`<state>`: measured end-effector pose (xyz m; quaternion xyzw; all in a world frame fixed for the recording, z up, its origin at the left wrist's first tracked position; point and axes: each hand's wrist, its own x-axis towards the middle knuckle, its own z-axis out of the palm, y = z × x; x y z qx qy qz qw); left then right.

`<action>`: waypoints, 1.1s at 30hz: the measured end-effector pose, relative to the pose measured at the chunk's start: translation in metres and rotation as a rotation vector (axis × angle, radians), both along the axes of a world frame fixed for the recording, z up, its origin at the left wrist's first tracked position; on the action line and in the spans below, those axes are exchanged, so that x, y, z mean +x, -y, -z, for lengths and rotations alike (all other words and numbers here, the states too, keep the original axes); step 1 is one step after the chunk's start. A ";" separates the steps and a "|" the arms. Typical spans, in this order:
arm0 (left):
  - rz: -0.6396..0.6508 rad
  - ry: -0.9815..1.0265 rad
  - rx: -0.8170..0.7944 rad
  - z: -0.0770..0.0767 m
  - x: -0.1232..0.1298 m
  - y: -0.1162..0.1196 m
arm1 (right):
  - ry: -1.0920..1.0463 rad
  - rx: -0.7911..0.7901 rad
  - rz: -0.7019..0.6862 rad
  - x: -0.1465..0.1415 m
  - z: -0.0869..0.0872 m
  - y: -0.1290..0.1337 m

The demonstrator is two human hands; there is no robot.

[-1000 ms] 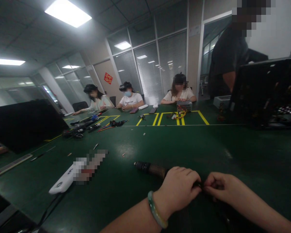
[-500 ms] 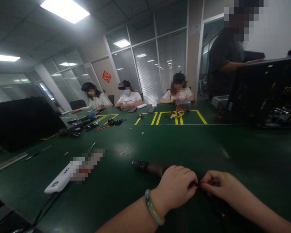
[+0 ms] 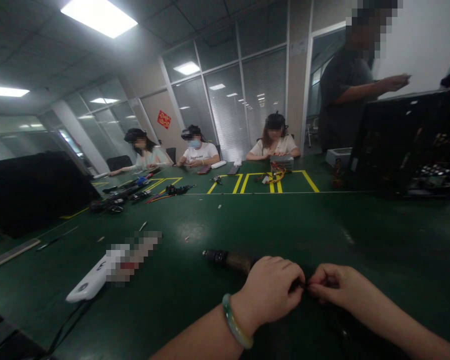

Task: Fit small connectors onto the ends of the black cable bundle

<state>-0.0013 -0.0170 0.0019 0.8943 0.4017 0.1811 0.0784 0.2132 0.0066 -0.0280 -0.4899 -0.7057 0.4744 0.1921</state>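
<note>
My left hand (image 3: 273,287), with a green and yellow bangle (image 3: 235,320) on its wrist, is closed near the front of the green table (image 3: 165,280). Facing it, my right hand (image 3: 335,285) is closed in a pinch, and the fingertips of both hands meet or nearly meet. What lies between the fingers is too small and dark to make out. A dark cylindrical tool (image 3: 225,259) with a metal tip rests on the table, its right end hidden behind my left hand.
A white device (image 3: 88,282) with a cable lies at left, by a black monitor (image 3: 41,190). Cables (image 3: 123,194) lie farther back. At right stands a black computer case (image 3: 408,145). Three people sit across the table; another person (image 3: 345,95) stands behind the case.
The standing person's forearm has risen above the black case. My hands keep nearly the same pose, and the whole view has shifted very slightly.
</note>
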 end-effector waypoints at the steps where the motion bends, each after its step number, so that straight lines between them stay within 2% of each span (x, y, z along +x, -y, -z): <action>1: -0.002 0.004 0.001 0.000 0.000 0.000 | -0.007 -0.005 -0.002 0.000 -0.001 0.000; 11: -0.004 0.026 0.008 0.002 -0.001 0.000 | -0.048 -0.048 -0.036 0.002 0.002 -0.002; 19: -0.011 0.011 0.010 0.002 -0.002 -0.001 | -0.076 -0.076 -0.031 -0.001 -0.005 -0.002; 25: 0.016 0.047 0.007 0.006 -0.003 -0.001 | -0.116 -0.103 -0.054 -0.001 -0.004 -0.002; 29: -0.008 0.070 -0.017 0.004 -0.003 0.000 | -0.117 -0.095 -0.068 0.002 -0.002 -0.003; 33: 0.020 0.042 -0.016 0.001 -0.002 0.000 | -0.084 -0.065 -0.054 0.001 -0.004 -0.002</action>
